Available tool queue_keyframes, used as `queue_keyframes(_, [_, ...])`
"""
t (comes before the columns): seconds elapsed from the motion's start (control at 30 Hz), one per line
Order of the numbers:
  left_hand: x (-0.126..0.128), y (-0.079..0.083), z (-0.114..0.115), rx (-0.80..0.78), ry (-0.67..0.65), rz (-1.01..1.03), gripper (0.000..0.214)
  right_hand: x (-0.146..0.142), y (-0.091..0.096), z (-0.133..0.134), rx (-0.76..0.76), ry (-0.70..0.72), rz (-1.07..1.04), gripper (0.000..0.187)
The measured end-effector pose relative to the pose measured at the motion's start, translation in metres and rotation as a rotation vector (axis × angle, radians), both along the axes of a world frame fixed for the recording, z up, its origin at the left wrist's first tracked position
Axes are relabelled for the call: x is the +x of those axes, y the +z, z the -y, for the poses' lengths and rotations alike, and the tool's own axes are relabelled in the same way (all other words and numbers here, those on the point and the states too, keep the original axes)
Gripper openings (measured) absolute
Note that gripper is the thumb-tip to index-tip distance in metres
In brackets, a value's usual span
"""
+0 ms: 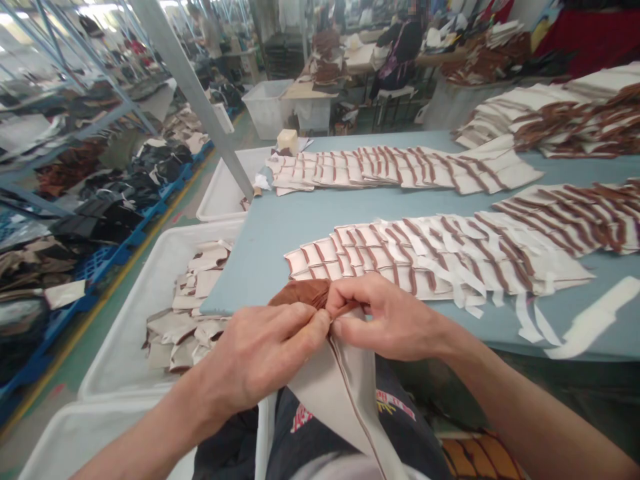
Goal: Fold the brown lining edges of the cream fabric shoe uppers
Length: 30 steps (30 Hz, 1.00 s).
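Note:
Between my two hands is a cream fabric piece (320, 387) with a brown edge line and a gathered brown part at its top. My left hand (275, 347) is closed, thumb and fingers pinching the piece near the brown part. Right beside it my right hand (373, 317) pinches the same piece, its fingertips almost touching the left thumb. The lower end of the cloth hangs down over my lap. On the table just beyond my hands lies a row of overlapping cream pieces with brown edges (350, 250).
The blue-covered table (280, 230) carries more rows of cream pieces (400, 167) and loose white strips (595, 320). White bins (125, 347) with fabric pieces stand at the left. A grey post (200, 93) rises by the table's left corner. A person (400, 50) sits farther back.

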State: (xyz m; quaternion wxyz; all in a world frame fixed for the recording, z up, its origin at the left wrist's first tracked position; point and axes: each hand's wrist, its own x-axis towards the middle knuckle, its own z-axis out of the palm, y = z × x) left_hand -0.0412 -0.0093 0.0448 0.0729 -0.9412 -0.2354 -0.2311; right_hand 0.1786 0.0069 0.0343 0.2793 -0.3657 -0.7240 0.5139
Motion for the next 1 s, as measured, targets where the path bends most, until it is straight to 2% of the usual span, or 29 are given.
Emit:
queue_keyframes(0.23, [-0.002, 0.014, -0.001, 0.043, -0.069, -0.081, 0.022, -0.005, -0.005, 0.0, -0.259, 0.059, -0.193, 0.009])
queue_keyframes(0.43, [-0.005, 0.013, -0.005, 0.062, -0.099, -0.102, 0.026, -0.004, -0.021, 0.002, -0.506, 0.13, -0.371, 0.021])
queue_keyframes(0.53, [-0.007, 0.012, -0.007, 0.062, -0.111, -0.116, 0.031, -0.005, -0.026, 0.002, -0.55, 0.111, -0.358, 0.02])
queue_keyframes(0.63, [-0.011, 0.009, -0.006, 0.037, -0.109, -0.094, 0.028, -0.01, -0.021, 0.002, -0.521, 0.079, -0.325, 0.021])
queue_keyframes(0.73, [-0.014, 0.002, -0.003, -0.034, -0.089, -0.002, 0.025, -0.014, -0.009, 0.005, -0.432, 0.056, -0.284, 0.017])
queue_keyframes(0.87, [-0.014, -0.004, 0.003, -0.218, -0.053, 0.191, 0.021, -0.013, 0.007, 0.012, -0.2, -0.026, -0.15, 0.007])
queue_keyframes(1.0, [-0.013, 0.0, 0.004, -0.385, -0.049, 0.319, 0.016, -0.01, 0.01, 0.018, 0.041, -0.09, -0.021, 0.009])
